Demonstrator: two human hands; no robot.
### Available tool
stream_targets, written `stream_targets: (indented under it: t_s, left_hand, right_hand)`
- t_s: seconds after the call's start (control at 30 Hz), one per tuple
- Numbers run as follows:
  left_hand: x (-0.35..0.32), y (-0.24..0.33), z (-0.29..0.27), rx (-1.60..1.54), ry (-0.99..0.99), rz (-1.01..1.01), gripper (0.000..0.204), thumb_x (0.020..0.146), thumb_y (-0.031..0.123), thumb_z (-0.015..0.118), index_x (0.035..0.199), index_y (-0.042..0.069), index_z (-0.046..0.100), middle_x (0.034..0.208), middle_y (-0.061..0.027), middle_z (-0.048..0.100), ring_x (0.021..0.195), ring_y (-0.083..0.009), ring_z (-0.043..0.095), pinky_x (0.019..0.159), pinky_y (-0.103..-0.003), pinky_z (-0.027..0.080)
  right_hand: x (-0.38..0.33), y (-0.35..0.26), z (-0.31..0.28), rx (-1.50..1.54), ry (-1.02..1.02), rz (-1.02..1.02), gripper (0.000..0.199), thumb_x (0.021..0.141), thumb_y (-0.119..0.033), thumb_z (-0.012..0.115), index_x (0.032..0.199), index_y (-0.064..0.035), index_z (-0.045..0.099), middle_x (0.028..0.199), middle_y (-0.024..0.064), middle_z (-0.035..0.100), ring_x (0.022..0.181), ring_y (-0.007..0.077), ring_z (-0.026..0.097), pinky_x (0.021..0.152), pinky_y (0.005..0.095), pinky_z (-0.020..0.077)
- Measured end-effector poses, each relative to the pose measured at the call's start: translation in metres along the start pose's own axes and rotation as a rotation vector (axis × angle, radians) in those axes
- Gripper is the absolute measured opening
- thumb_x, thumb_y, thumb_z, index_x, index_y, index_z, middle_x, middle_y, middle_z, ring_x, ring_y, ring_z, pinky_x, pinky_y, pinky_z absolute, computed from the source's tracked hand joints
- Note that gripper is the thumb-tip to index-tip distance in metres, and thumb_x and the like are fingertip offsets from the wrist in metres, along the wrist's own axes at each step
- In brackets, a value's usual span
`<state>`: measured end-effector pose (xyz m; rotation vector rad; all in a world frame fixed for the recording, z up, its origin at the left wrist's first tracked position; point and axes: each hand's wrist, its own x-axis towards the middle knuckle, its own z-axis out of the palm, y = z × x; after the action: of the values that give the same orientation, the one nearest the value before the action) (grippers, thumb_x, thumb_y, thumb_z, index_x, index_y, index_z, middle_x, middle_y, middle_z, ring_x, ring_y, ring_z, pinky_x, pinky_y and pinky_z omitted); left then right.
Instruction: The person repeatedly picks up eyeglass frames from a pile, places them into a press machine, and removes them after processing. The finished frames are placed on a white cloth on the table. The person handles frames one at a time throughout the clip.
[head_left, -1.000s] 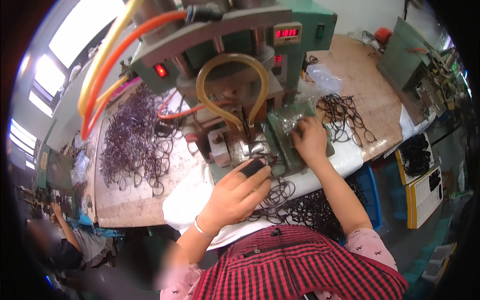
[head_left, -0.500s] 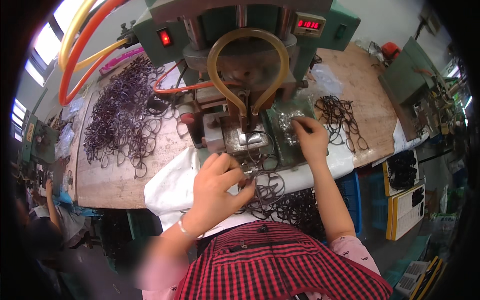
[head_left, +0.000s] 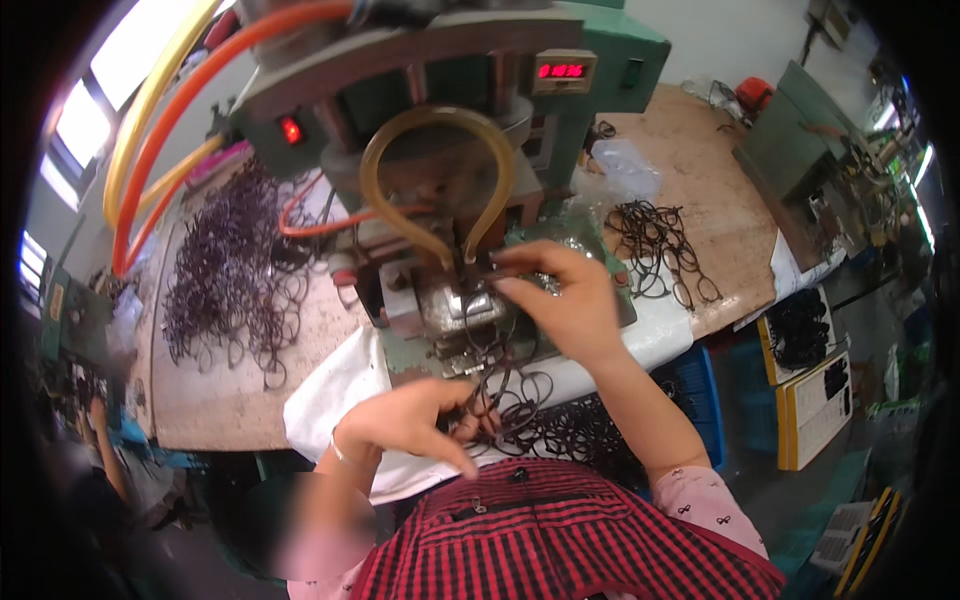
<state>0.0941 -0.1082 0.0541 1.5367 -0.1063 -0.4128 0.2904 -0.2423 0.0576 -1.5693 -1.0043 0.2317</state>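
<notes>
dark loops are lying between two parted hands

the dark loops are lying in a loose bunch before the press, with thin outlines blurring up toward its metal block. the left hand is hovering at the bunch's left side, fingers curling and thumb standing off; whether it is gripping a loop, i cannot tell. the right hand is reaching over the block, thumb and forefinger bent near each other by the tool; blur is hiding anything pinched there. the hands are staying well apart.

each loop is looking light, slim and fairly springy, probably bending if squeezed across its opening and snagging on its neighbours. a fingertip pinch on one outer rim is seeming best, lifting it singly. slipperiness is not showing.
</notes>
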Motion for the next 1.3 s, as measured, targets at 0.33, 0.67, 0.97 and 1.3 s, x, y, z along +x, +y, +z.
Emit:
stream_targets:
  t_s: [0.33, 0.67, 0.97, 1.3]
  left_hand:
    - [0.018, -0.017, -0.017, -0.123, 0.002, 0.158, 0.021, 0.084, 0.011, 0.073, 0.074, -0.007, 0.068, 0.083, -0.0221, 0.069, 0.067, -0.0246, 0.067, 0.056, -0.029, 0.050]
    - [-0.028, 0.036, 0.056, -0.022, 0.767, 0.572, 0.040, 0.098, 0.030, 0.054, 0.088, -0.006, 0.070, 0.064, -0.0086, 0.063, 0.062, -0.0168, 0.061, 0.056, -0.024, 0.045]
    - [-0.009, 0.081, -0.018, 0.503, 1.531, 0.745, 0.027, 0.104, 0.015, 0.046, 0.117, -0.004, 0.060, 0.082, -0.0097, 0.066, 0.068, -0.0091, 0.057, 0.060, -0.021, 0.047]
    - [-0.026, 0.053, 0.070, -0.585, 0.399, 0.041, 0.050, 0.105, 0.037, 0.039, 0.117, -0.008, 0.056, 0.066, -0.0155, 0.065, 0.045, -0.0146, 0.055, 0.041, -0.022, 0.042]
  right_hand:
    - [0.004, -0.014, 0.030, 0.504, -0.044, 0.223, 0.051, 0.078, 0.001, 0.073, 0.125, 0.0031, 0.053, 0.091, 0.0068, 0.070, 0.087, 0.0099, 0.063, 0.078, 0.0231, 0.0492]
    - [-0.006, -0.015, 0.043, 0.687, 0.067, 0.318, 0.055, 0.080, 0.006, 0.072, 0.129, 0.0048, 0.047, 0.087, 0.0031, 0.065, 0.085, 0.0091, 0.060, 0.079, 0.0210, 0.0474]
    - [-0.007, -0.023, 0.047, 0.652, 0.073, 0.285, 0.053, 0.081, -0.001, 0.073, 0.129, 0.0046, 0.050, 0.092, 0.0053, 0.069, 0.089, 0.0094, 0.062, 0.080, 0.0230, 0.0487]
    - [-0.067, 0.047, -0.053, -0.876, 0.180, 0.177, 0.025, 0.075, -0.011, 0.075, 0.098, -0.0023, 0.070, 0.094, 0.0135, 0.066, 0.093, 0.0333, 0.059, 0.081, 0.0429, 0.0473]
